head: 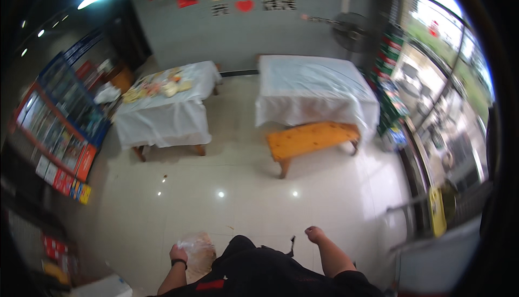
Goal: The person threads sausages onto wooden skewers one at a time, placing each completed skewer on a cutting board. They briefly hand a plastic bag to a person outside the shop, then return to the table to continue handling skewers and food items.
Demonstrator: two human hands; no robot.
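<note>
My left hand (178, 252), with a dark band at the wrist, grips a clear plastic bag (198, 252) low beside my body. Something tan shows through the bag, too blurred to name. On the other side, my right hand (313, 234) hangs over the tiled floor with its fingers curled in, and nothing shows in it. Ahead on the left, a table under a white plastic cover (166, 124) bears a spread of pale yellow and orange food-like items (170, 88). To its right stands a second table with a white plastic cover (308, 78).
A wooden bench (312, 139) juts out before the right table. Glass-door drink coolers (61, 122) line the left side. Stacked green and red cartons (389, 66) and a black fan (352, 31) stand near the right-hand windows. A white box (103, 287) lies at lower left.
</note>
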